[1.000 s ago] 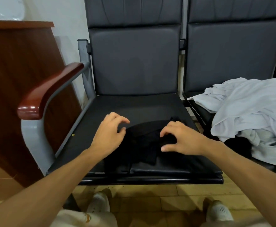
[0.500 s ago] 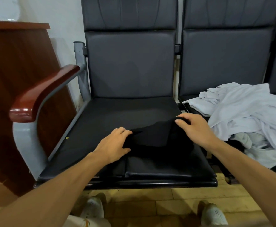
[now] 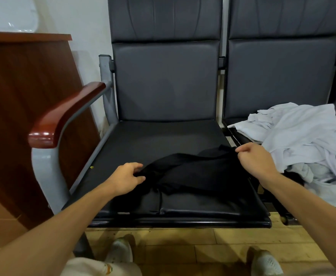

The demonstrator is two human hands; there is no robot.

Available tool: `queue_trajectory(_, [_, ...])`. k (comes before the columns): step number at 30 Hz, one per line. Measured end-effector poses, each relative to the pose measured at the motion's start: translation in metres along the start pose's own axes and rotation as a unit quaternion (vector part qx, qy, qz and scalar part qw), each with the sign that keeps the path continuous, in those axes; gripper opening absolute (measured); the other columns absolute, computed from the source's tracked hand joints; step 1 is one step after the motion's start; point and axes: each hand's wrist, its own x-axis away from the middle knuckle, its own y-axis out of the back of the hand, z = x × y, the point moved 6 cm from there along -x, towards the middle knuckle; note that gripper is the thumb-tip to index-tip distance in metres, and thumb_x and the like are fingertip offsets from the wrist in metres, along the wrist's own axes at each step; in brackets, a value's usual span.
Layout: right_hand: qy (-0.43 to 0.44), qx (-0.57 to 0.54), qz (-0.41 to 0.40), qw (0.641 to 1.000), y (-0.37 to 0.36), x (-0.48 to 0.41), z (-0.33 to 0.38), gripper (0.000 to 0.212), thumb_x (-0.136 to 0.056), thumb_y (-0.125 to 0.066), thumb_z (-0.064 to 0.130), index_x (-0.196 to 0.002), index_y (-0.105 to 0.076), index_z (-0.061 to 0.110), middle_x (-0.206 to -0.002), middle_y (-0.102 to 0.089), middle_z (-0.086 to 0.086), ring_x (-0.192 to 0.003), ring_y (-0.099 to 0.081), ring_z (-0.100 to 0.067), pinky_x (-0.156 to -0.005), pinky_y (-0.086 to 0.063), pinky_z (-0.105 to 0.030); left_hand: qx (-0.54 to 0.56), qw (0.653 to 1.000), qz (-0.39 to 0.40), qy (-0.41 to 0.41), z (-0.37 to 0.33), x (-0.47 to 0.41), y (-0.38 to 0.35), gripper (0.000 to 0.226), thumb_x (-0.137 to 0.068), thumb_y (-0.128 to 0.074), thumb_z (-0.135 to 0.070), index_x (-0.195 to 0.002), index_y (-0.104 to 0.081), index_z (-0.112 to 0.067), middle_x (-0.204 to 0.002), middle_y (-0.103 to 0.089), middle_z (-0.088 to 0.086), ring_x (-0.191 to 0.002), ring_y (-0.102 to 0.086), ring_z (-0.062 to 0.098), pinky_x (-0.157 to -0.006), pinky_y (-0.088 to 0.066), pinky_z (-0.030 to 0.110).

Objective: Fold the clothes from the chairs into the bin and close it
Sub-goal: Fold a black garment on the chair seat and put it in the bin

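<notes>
1. Dark padded chairs stand side by side against a pale wall on a yellowish floor (image 3: 183,240). A wooden cabinet (image 3: 23,96) stands at the left, beside a red-brown armrest (image 3: 63,116).
2. On the left seat (image 3: 153,136) lies the black garment (image 3: 199,174), rumpled across the front right part, with a ridge of cloth running from lower left to upper right. What kind of garment it is I cannot tell.
3. The left hand (image 3: 126,179) has its fingers and thumb curled on the garment's left end, pinching it. The right hand (image 3: 256,158) pinches the far right corner at the seat's right edge, with the cloth drawn out between the two.
4. My judgement is that the garment is thin, soft and light. It should sag wherever it is unsupported and hold no shape of its own. It is best taken by corners or hems, then laid flat on the seat to set each fold.
5. Black cloth on a black seat makes the edges hard to read, so hems may need finding by touch. The seat looks smooth, so the cloth may slide when stroked flat.
6. A white pile (image 3: 306,136) of tumbled clothes fills the right seat, just beside the right hand, with something dark under its front edge. A wide sweep of that hand could snag it.
7. The armrest at the left and the backrest behind bound the spreading room.
8. No bin is in view.
</notes>
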Motion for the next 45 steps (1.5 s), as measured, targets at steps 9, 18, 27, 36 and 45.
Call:
queue_trajectory(9, [0.388, 0.241, 0.114, 0.882, -0.066, 0.061, 0.076, 0.053, -0.083, -0.040, 0.061, -0.121, -0.058, 0.029, -0.119, -0.052, 0.007, -0.117, -0.044, -0.018, -0.097, -0.027, -0.035, 0.355, 0.927, -0.114, 0.031, -0.017, 0.010, 0.016, 0.014, -0.095, -0.057, -0.018, -0.090, -0.070, -0.013, -0.095, -0.073, 0.004, -0.096, -0.067, 0.018, -0.084, -0.050, 0.032])
queue_trajectory(18, [0.351, 0.186, 0.129, 0.909, -0.071, 0.057, 0.076, 0.011, -0.094, -0.053, 0.025, -0.097, -0.063, 0.023, -0.099, -0.060, 0.006, -0.098, -0.058, -0.019, -0.085, -0.045, -0.033, 0.425, 0.892, -0.151, 0.039, -0.031, 0.026, 0.030, 0.023, -0.096, -0.055, -0.022, -0.100, -0.066, -0.002, -0.104, -0.070, 0.016, -0.099, -0.067, 0.029, -0.084, -0.051, 0.039])
queue_trajectory(27, [0.140, 0.266, 0.150, 0.942, -0.048, 0.027, 0.035, 0.042, -0.092, -0.062, 0.028, -0.131, -0.053, 0.018, -0.118, -0.059, -0.004, -0.117, -0.054, -0.026, -0.099, -0.045, -0.040, 0.154, 0.984, 0.081, 0.022, -0.035, 0.034, 0.002, 0.052, -0.094, -0.043, -0.059, -0.084, -0.077, -0.021, -0.087, -0.075, -0.003, -0.084, -0.070, 0.011, -0.084, -0.049, 0.026])
queue_trajectory(36, [0.090, -0.160, 0.301, 0.936, -0.053, 0.063, 0.063, 0.017, -0.095, -0.052, 0.001, -0.095, -0.068, 0.007, -0.083, -0.069, -0.007, -0.063, -0.066, -0.017, -0.054, -0.053, -0.022, 0.022, 0.993, 0.030, -0.114, -0.072, 0.017, -0.033, 0.056, -0.092, -0.058, -0.045, -0.142, -0.037, -0.030, -0.136, -0.040, -0.006, -0.123, -0.045, 0.014, -0.106, -0.040, 0.034])
queue_trajectory(45, [0.146, 0.202, 0.249, 0.936, -0.037, 0.020, -0.001, 0.052, -0.092, -0.063, 0.029, -0.141, -0.046, 0.022, -0.141, -0.051, -0.002, -0.130, -0.048, -0.019, -0.105, -0.035, -0.025, -0.270, 0.930, 0.092, -0.230, -0.084, 0.027, -0.081, 0.053, -0.093, -0.053, -0.051, -0.142, -0.033, -0.051, -0.155, -0.023, -0.010, -0.142, -0.018, 0.018, -0.114, -0.026, 0.049])
